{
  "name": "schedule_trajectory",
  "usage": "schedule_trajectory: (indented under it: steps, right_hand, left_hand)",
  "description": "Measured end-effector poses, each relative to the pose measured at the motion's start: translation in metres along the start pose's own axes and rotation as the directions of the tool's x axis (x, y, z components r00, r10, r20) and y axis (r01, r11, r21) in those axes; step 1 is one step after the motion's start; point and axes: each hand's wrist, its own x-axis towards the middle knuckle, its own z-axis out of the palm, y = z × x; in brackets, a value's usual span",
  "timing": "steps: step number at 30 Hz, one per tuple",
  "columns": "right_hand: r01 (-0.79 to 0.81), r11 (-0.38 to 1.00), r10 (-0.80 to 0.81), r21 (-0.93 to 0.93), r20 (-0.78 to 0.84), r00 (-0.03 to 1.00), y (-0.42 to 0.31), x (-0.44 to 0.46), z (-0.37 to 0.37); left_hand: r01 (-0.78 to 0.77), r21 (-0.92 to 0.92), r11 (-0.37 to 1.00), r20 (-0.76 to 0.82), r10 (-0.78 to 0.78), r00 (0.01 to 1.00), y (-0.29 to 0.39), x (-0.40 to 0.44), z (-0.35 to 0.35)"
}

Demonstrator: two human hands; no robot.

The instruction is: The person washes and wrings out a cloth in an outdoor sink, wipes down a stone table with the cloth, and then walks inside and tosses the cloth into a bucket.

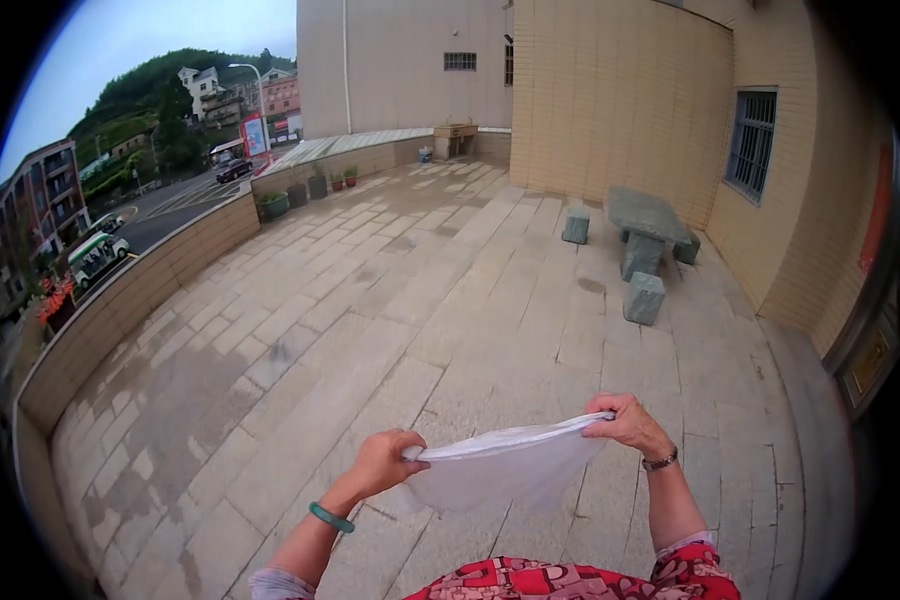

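Note:
A thin white cloth [505,465] is stretched between my two hands in front of my body, its upper edge pulled taut and the rest hanging down. My left hand [385,463] grips one upper corner, fingers closed over the edge; a green bangle circles that wrist. At the other upper corner, slightly higher, my right hand [630,424] pinches the cloth between thumb and fingers. That wrist wears a dark band. What kind of cloth it is, I cannot tell.
Stone paving [370,330] spreads around me. A stone table [646,213] with stone stools [644,299] stands at the right near the wall. A low wall [170,260] borders the left side, with potted plants [272,206] along it. Beyond is a road with vehicles.

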Motion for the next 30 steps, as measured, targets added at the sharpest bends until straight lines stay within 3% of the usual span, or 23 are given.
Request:
schedule_trajectory:
  steps: [1, 2, 3, 5, 6, 7, 8, 9, 10, 11, 12, 15, 17, 19, 23, 25, 26, 28, 29, 30]
  right_hand:
    - [0.012, 0.972, -0.015, 0.234, 0.010, 1.000, -0.012, -0.004, -0.002]
    - [0.020, 0.890, -0.031, 0.456, 0.018, 0.999, -0.020, -0.005, -0.001]
    - [0.018, 0.890, -0.028, 0.455, 0.015, 1.000, -0.012, 0.000, 0.009]
    - [-0.142, 0.588, 0.111, 0.797, 0.094, 0.989, 0.034, 0.007, 0.049]
    - [-0.145, 0.580, 0.122, 0.802, 0.090, 0.988, 0.057, 0.004, 0.069]
    - [-0.095, 0.978, 0.100, 0.187, -0.017, 0.995, 0.079, 0.000, 0.087]
    - [-0.042, 0.838, 0.001, -0.544, -0.076, 0.997, 0.079, 0.002, 0.090]
    - [-0.036, 0.833, -0.011, -0.553, -0.082, 0.997, 0.078, 0.010, 0.081]
    - [-0.129, 0.968, 0.096, -0.216, -0.156, 0.983, 0.079, 0.009, 0.077]
    - [-0.202, 0.967, 0.229, 0.154, -0.185, 0.956, 0.076, 0.005, 0.075]
    - [-0.213, 0.965, 0.240, 0.154, -0.182, 0.954, 0.073, 0.005, 0.075]
    - [-0.095, 0.991, 0.111, 0.098, -0.181, 0.977, 0.056, 0.014, 0.079]
    - [-0.088, 0.980, 0.103, 0.178, -0.076, 0.992, 0.045, 0.013, 0.079]
    - [-0.109, 0.969, 0.128, 0.222, -0.071, 0.989, 0.039, 0.012, 0.077]
    - [-0.174, 0.946, 0.217, 0.274, -0.135, 0.967, 0.024, 0.008, 0.062]
    - [-0.146, 0.955, 0.192, 0.260, -0.165, 0.967, 0.027, 0.006, 0.054]
    - [-0.118, 0.962, 0.169, 0.246, -0.198, 0.966, 0.022, 0.005, 0.052]
    - [-0.090, 0.953, 0.142, 0.288, -0.165, 0.976, 0.010, -0.002, 0.049]
    - [-0.059, 0.941, 0.111, 0.332, -0.141, 0.984, 0.003, -0.003, 0.047]
    - [-0.065, 0.941, 0.116, 0.333, -0.137, 0.984, 0.000, -0.001, 0.048]
  left_hand:
    - [0.111, -0.412, 0.904, 0.113, -0.070, 0.991, -0.001, 0.000, -0.009]
    - [0.244, -0.732, 0.636, 0.248, -0.085, 0.965, -0.002, 0.000, -0.014]
    - [0.243, -0.733, 0.636, 0.251, -0.080, 0.965, -0.005, 0.001, -0.009]
    - [0.203, -0.959, 0.197, 0.188, -0.095, 0.978, -0.016, 0.000, 0.025]
    - [0.216, -0.956, 0.197, 0.201, -0.091, 0.975, -0.028, -0.004, 0.052]
    - [0.245, -0.831, 0.499, 0.198, -0.146, 0.969, -0.044, -0.008, 0.084]
    - [0.247, -0.617, 0.747, 0.159, -0.189, 0.969, -0.039, -0.002, 0.086]
    - [0.364, -0.823, 0.436, 0.209, -0.363, 0.908, -0.039, -0.005, 0.081]
    - [0.371, -0.822, 0.432, 0.218, -0.364, 0.906, -0.038, -0.004, 0.077]
    - [0.318, -0.837, 0.445, 0.157, -0.361, 0.919, -0.032, 0.001, 0.068]
    - [0.258, -0.850, 0.459, 0.091, -0.356, 0.930, -0.028, 0.006, 0.061]
    - [0.239, -0.878, 0.415, 0.091, -0.346, 0.934, -0.018, 0.016, 0.052]
    - [0.230, -0.881, 0.412, 0.084, -0.342, 0.936, -0.017, 0.018, 0.050]
    - [0.239, -0.941, 0.241, 0.135, -0.381, 0.915, -0.022, 0.016, 0.049]
    - [0.229, -0.946, 0.231, 0.125, -0.392, 0.911, -0.024, 0.005, 0.033]
    - [0.206, -0.716, 0.667, 0.017, -0.278, 0.960, -0.009, 0.002, 0.024]
    - [0.208, -0.718, 0.664, 0.017, -0.283, 0.959, -0.005, 0.001, 0.025]
    - [0.353, -0.436, 0.828, -0.042, -0.411, 0.911, 0.000, -0.001, 0.026]
    - [0.356, -0.438, 0.825, -0.041, -0.414, 0.909, -0.003, -0.002, 0.022]
    - [0.244, -0.711, 0.660, -0.009, -0.355, 0.935, -0.009, -0.003, 0.016]
